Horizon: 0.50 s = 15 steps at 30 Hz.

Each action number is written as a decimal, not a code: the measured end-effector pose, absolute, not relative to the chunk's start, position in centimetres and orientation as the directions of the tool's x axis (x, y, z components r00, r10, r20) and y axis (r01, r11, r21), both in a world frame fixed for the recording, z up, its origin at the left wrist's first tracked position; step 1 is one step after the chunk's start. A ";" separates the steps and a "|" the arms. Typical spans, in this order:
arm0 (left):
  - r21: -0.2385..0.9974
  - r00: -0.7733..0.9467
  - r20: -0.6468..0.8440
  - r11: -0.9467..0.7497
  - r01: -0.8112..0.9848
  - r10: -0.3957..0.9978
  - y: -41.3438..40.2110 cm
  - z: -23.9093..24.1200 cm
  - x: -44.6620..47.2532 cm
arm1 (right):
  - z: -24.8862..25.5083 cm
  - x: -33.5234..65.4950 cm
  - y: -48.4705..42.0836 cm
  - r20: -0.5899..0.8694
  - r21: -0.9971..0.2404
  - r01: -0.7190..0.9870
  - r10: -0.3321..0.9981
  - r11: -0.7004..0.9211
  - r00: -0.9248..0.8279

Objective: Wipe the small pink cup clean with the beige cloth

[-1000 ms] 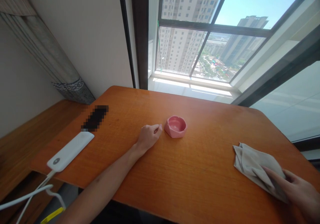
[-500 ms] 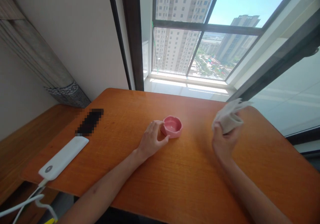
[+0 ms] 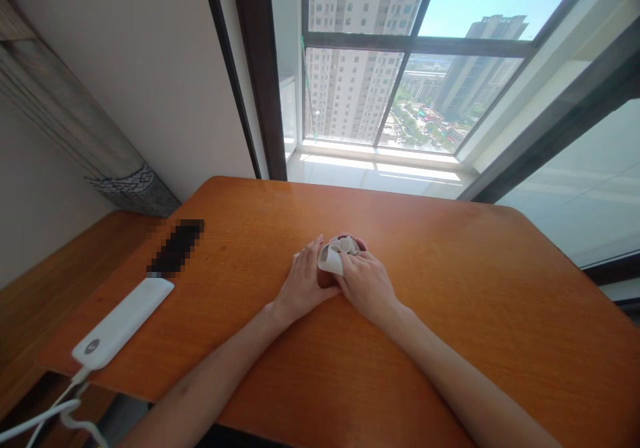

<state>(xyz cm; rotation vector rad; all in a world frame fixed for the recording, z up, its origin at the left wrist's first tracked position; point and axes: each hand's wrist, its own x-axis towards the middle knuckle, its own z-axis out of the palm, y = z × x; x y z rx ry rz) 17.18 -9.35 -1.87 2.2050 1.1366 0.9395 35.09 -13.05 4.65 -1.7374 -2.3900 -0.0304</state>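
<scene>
A small pink bowl (image 3: 361,242) with a notched rim, shaped like an ashtray, sits on the wooden table, mostly covered by my hands and a cloth. My left hand (image 3: 304,280) is curled around its left side, thumb at the front. Bunched in my right hand (image 3: 369,280) is a whitish cloth (image 3: 331,259), pressed down into the bowl. One fold of the cloth hangs over the near rim. The fingertips of my right hand are partly hidden in the cloth, and its thumb is close to the left thumb.
On the left of the wooden table (image 3: 280,381) lies a white power bank (image 3: 125,321), with a white cable (image 3: 43,415) running off the near edge. A blurred-out dark object (image 3: 176,248) lies just beyond it. A window (image 3: 370,95) is behind the table.
My right hand has come left and down from the table's right side, bringing the cloth into the bowl. My left hand stays at the bowl's left side.
</scene>
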 end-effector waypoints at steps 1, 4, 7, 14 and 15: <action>0.680 0.412 0.348 -0.529 0.507 0.842 -9.5 -2.0 17.3 | 5.1 34.2 -13.2 0.107 -0.077 0.968 0.967 0.239 -0.230; 0.696 0.423 0.370 -0.548 0.463 0.827 -10.2 -2.1 17.8 | 6.4 32.0 -13.9 0.001 -0.085 0.989 0.993 0.119 -0.119; 0.732 0.432 0.385 -0.555 0.396 0.816 -10.5 -2.0 18.0 | 7.0 31.6 -14.5 0.020 -0.116 0.968 0.974 0.224 -0.224; 0.797 0.583 0.285 -0.526 0.297 0.761 -8.4 -0.1 16.3 | 6.8 36.8 -14.9 0.034 -0.227 0.781 0.806 0.582 -0.591; 0.801 0.614 0.260 -0.522 0.293 0.745 -8.2 0.1 16.1 | 6.7 37.2 -15.0 0.040 -0.249 0.758 0.788 0.603 -0.614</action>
